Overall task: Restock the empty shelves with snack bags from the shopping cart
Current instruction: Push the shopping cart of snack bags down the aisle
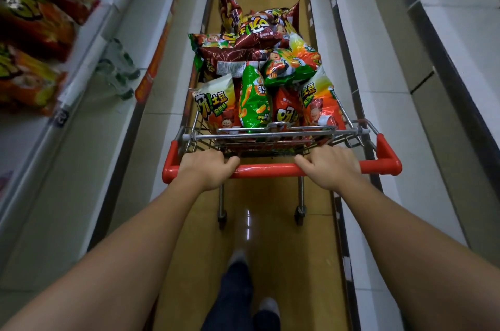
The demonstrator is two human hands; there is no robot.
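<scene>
A wire shopping cart (354, 125) with a red handle bar (267, 169) stands in the aisle straight ahead of me. It is heaped with several snack bags (257, 65) in red, green, orange and dark brown. My left hand (205, 168) grips the handle near its left end. My right hand (330, 165) grips it right of the middle. White shelves (384, 65) on the right hold nothing. Lower shelves (89, 119) on the left are also bare.
Upper left shelves carry red and orange snack bags (35, 19). Some clear glass jars (116, 68) sit on a lower left shelf. A narrow yellow-brown floor (270, 236) runs between the shelf rows. My legs and shoes show below the cart.
</scene>
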